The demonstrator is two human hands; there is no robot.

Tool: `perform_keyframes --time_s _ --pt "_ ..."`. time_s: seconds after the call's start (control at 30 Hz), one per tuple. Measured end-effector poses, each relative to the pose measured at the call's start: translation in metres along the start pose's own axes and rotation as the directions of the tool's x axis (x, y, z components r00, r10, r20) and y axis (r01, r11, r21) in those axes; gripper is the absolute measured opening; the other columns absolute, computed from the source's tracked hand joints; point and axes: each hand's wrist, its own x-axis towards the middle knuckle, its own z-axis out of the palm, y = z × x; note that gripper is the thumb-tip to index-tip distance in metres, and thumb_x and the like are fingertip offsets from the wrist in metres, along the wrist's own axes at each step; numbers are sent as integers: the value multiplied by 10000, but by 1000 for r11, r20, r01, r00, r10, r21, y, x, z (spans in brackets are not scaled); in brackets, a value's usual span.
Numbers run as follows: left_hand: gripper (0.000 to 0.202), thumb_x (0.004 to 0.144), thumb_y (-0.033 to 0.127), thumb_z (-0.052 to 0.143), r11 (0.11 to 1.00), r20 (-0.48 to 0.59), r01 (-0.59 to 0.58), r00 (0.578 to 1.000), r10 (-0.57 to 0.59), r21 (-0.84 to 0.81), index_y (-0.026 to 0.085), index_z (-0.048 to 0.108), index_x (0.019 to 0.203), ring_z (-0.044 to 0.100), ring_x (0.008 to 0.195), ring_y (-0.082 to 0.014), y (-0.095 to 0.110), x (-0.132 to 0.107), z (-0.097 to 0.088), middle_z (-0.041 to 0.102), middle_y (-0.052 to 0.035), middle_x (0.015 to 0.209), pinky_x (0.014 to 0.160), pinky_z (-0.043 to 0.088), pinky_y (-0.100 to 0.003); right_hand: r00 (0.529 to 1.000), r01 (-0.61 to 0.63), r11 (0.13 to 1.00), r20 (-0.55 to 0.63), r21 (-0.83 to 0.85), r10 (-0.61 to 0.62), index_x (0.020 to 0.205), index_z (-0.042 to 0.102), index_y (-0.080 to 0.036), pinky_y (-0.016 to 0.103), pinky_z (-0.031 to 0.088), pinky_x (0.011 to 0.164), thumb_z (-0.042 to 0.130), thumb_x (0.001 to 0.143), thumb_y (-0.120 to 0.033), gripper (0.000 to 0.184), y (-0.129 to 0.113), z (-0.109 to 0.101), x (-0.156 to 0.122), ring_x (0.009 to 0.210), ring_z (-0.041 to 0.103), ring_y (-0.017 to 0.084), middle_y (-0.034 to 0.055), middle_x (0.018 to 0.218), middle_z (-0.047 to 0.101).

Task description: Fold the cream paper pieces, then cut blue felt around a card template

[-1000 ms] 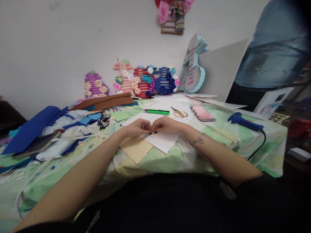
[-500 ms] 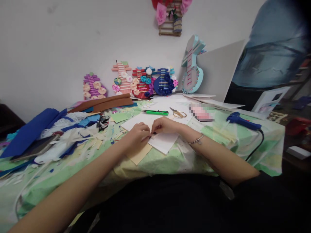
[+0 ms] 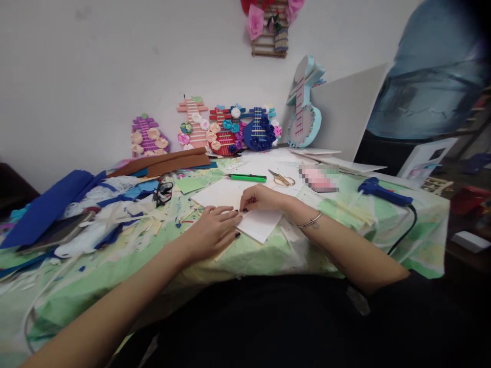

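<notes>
My left hand (image 3: 215, 231) lies low over the table with its fingers stretched out and apart. Beneath it a corner of yellowish paper (image 3: 223, 252) peeks out; most of that sheet is covered by the hand. My right hand (image 3: 258, 198) is closed in a pinch close to my left fingertips. What sits in that pinch, if anything, is too small to make out. Below the right hand, a small white board piece (image 3: 261, 226) rests near the table's front edge. A larger white sheet (image 3: 215, 191) spreads behind both hands.
Beyond the hands lie a green utility knife (image 3: 247, 178) and gold-handled scissors (image 3: 283, 180). A blue glue gun (image 3: 385, 191) with its cord is at right. Blue sheets (image 3: 49, 209), ribbons and scraps crowd the left. Decorated lute-shaped crafts (image 3: 222, 134) stand along the wall.
My left hand has opened from a closed grip and moved slightly down and left, now covering more of the yellowish paper. The right hand stays pinched in nearly the same place.
</notes>
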Motion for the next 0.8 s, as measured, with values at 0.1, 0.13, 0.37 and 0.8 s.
perform_keyframes --time_s 0.1,0.13,0.37,0.8 --pt "341 929 303 410 1000 13 -3 1000 3 3 234 527 1242 448 1232 -293 -1 -1 -1 586 -95 1279 948 308 -453 1000 1 1000 -1 -1 -1 820 733 -122 208 407 598 575 704 -36 214 -1 0 0 644 563 110 27 719 657" --pt "330 928 299 409 1000 17 -6 1000 6 -7 234 532 1228 447 1231 -288 -1 -2 -1 585 -94 1276 948 316 -450 1000 0 1000 -2 -1 0 819 732 -122 208 405 599 574 702 -33 216 -1 0 0 643 560 109 26 717 656" --pt "286 916 253 423 989 -48 -58 997 52 -132 189 529 1173 476 1193 -256 2 -2 -2 568 -120 1250 987 365 -426 1000 -19 999 4 32 19 816 727 -126 200 401 595 563 693 -33 225 0 -1 -1 643 559 104 11 707 653" --pt "517 891 450 467 989 82 14 997 -2 -147 194 441 1340 432 1162 -312 5 4 -4 443 -161 1292 991 371 -490 991 -132 961 62 242 120 954 678 -117 224 480 674 582 712 -100 260 2 -11 -5 734 609 118 30 796 677"
